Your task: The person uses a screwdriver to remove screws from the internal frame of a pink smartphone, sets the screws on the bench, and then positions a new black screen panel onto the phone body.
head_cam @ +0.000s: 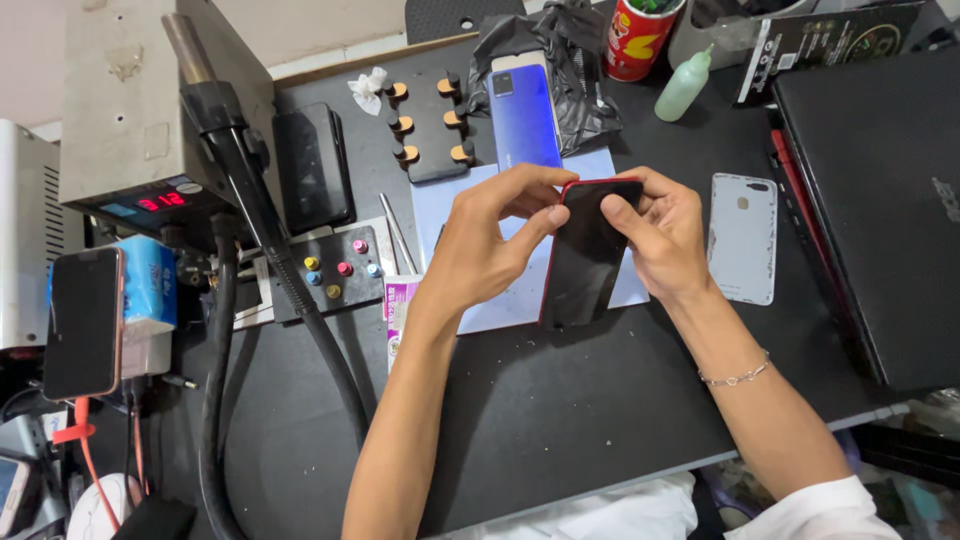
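Note:
A black-screened phone with a red frame (580, 265) is held upright and tilted above a pale blue work mat (445, 205). My left hand (490, 240) grips its left top edge, thumb on the glass near the top. My right hand (665, 235) holds the top right corner, fingers curled over the edge. A thin bracelet (735, 377) is on my right wrist.
A blue phone (523, 115) lies behind the mat, a white phone back cover (743, 238) to the right, a black laptop (880, 200) at the far right. A hot-air station (140, 110) with its hose (300, 300), a black jig (428, 125), tweezers (398, 232), a green squeeze bottle (685, 85) and a red can (640, 38) stand around.

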